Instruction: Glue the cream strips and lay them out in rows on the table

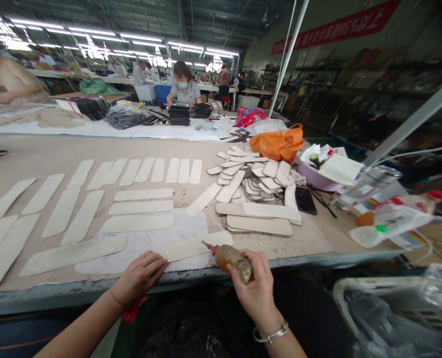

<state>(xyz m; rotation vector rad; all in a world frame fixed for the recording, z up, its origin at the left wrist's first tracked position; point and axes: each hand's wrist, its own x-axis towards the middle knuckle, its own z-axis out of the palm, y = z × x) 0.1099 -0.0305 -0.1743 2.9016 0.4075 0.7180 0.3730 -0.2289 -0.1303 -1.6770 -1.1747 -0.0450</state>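
Note:
My right hand (256, 286) is wrapped round an amber squeeze bottle (230, 259), tilted so that its red nozzle points left. The nozzle tip is over the right part of an off-white flat panel (191, 247) with rounded ends, near the table's front edge. At the panel's left end, my left hand (141, 276) has its fingers pressed together on the edge. A white sheet (131, 256) lies under this panel. Another long panel (75, 253) rests left of my left hand. Several similar panels (142, 207) are spread in rows beyond.
A heap of loose panels (251, 184) is at right, beside a black phone (305, 200). Behind are an orange bag (278, 144) and a filled lilac basin (314, 176). A clear bottle (370, 186) stands farther right. A white crate (378, 283) is below. A co-worker (183, 89) sits opposite.

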